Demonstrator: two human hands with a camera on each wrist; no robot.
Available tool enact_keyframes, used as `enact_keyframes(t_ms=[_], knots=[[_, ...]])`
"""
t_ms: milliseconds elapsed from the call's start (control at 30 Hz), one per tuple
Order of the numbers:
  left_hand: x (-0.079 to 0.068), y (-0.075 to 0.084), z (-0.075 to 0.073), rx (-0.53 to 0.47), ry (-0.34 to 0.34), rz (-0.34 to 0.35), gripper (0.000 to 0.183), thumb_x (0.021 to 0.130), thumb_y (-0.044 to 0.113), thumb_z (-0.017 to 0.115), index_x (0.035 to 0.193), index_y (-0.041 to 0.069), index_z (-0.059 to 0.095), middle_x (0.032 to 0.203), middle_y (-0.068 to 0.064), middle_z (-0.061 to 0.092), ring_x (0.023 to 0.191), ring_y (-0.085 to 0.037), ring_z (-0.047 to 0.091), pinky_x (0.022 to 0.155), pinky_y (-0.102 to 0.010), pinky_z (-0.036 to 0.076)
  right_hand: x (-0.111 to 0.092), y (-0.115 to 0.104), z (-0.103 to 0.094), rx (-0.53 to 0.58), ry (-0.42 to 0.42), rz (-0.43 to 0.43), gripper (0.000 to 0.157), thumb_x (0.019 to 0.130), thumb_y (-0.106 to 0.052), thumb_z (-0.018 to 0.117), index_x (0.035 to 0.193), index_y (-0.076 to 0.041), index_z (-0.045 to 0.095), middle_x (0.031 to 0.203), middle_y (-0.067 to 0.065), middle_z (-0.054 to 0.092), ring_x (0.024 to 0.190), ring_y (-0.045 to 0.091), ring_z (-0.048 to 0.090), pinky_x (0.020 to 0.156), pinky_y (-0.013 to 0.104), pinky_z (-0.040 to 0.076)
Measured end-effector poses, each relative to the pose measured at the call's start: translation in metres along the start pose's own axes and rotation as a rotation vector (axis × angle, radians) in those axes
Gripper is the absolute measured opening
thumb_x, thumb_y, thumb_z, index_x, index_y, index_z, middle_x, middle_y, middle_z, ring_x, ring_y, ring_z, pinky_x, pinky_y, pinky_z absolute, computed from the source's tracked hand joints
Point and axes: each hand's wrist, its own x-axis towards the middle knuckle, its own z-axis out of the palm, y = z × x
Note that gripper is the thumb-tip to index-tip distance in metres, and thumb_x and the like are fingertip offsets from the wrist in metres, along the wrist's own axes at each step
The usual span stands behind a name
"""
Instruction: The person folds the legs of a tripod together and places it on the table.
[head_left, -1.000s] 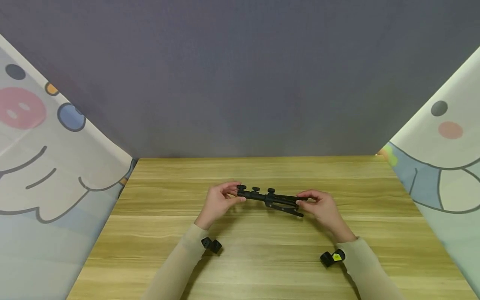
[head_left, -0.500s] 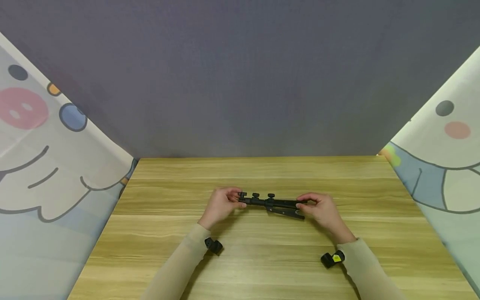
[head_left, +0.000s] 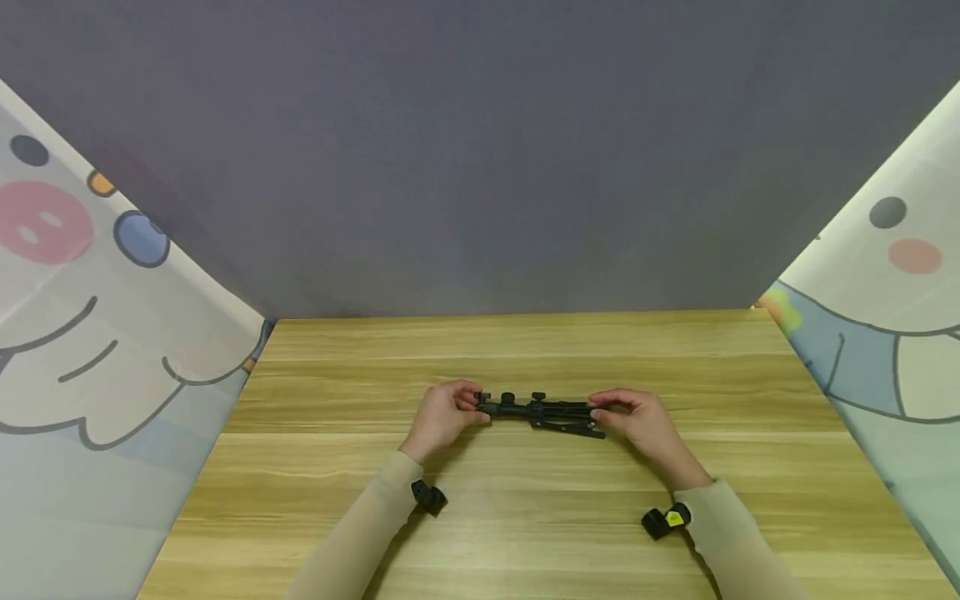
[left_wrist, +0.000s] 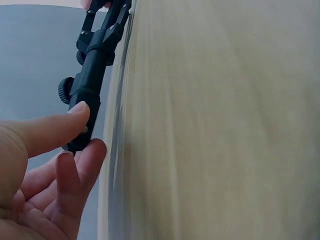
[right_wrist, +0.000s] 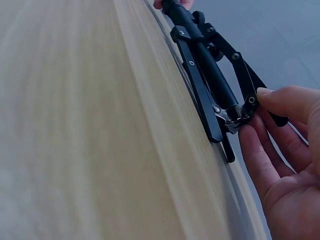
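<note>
A small black tripod (head_left: 519, 410) with folded legs lies sideways between the two hands, low over the wooden table. My left hand (head_left: 442, 417) pinches its head end between thumb and fingers; the left wrist view shows the thumb on the black column (left_wrist: 90, 75), near a ribbed knob (left_wrist: 65, 90). At the leg end, my right hand (head_left: 637, 421) pinches one leg. In the right wrist view that leg (right_wrist: 245, 75) stands slightly away from the central tube, while another leg (right_wrist: 200, 95) lies along it. Metal braces (right_wrist: 235, 117) join at the tube's end.
The wood-grained table (head_left: 525, 517) spreads under both forearms. A grey wall panel (head_left: 480, 167) rises behind it, with cartoon-printed sheets at the left (head_left: 97, 333) and right (head_left: 900, 333). Small black cameras sit on the left wrist (head_left: 429, 497) and right wrist (head_left: 665, 521).
Both hands keep their grip while the tripod comes slightly nearer the person and levels out. Its head end has dropped in view, and the knobs have turned a little.
</note>
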Motion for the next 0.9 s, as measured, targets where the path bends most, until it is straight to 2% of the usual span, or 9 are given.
enact_keyframes(t_ms=[100, 200, 433, 567, 900], knots=[[0.001, -0.001, 0.000, 0.010, -0.014, -0.009, 0.043, 0.073, 0.025, 0.081, 0.112, 0.015, 0.066, 0.091, 0.005, 0.065, 0.078, -0.008, 0.061, 0.069, -0.026, 0.052, 0.000, 0.002, 0.000, -0.010, 0.002, 0.015, 0.022, 0.080, -0.019, 0.075, 0.100, -0.010, 0.072, 0.100, 0.006, 0.070, 0.089, 0.012, 0.064, 0.074, 0.025, 0.053], [0.001, 0.001, 0.000, -0.005, -0.027, -0.024, 0.042, 0.074, 0.024, 0.081, 0.111, 0.014, 0.066, 0.090, 0.004, 0.065, 0.078, -0.009, 0.061, 0.068, -0.027, 0.052, -0.001, 0.002, -0.001, 0.002, -0.007, 0.016, 0.023, 0.081, -0.020, 0.075, 0.101, -0.009, 0.072, 0.101, 0.007, 0.069, 0.091, 0.012, 0.064, 0.075, 0.025, 0.053], [0.000, 0.007, 0.002, -0.026, -0.032, -0.061, 0.043, 0.074, 0.019, 0.080, 0.113, 0.010, 0.065, 0.092, 0.002, 0.064, 0.079, -0.010, 0.061, 0.069, -0.027, 0.052, -0.004, 0.001, -0.004, 0.068, -0.019, -0.010, 0.029, 0.083, -0.012, 0.072, 0.108, 0.002, 0.067, 0.104, 0.018, 0.067, 0.091, 0.012, 0.065, 0.076, 0.024, 0.053], [0.000, 0.009, 0.000, -0.020, -0.033, -0.063, 0.042, 0.075, 0.018, 0.080, 0.113, 0.009, 0.065, 0.094, 0.001, 0.064, 0.080, -0.011, 0.061, 0.069, -0.026, 0.052, -0.004, 0.000, -0.005, 0.096, -0.013, -0.024, 0.029, 0.083, -0.008, 0.072, 0.108, 0.004, 0.066, 0.104, 0.021, 0.066, 0.092, 0.013, 0.065, 0.076, 0.024, 0.053], [-0.002, 0.003, -0.008, 0.019, -0.015, -0.068, 0.030, 0.080, 0.024, 0.075, 0.108, 0.016, 0.069, 0.095, 0.005, 0.067, 0.082, -0.011, 0.061, 0.065, -0.028, 0.051, -0.004, -0.008, -0.012, 0.123, 0.015, 0.007, 0.028, 0.082, -0.002, 0.070, 0.108, 0.007, 0.065, 0.106, 0.023, 0.064, 0.092, 0.020, 0.066, 0.078, 0.026, 0.053]])
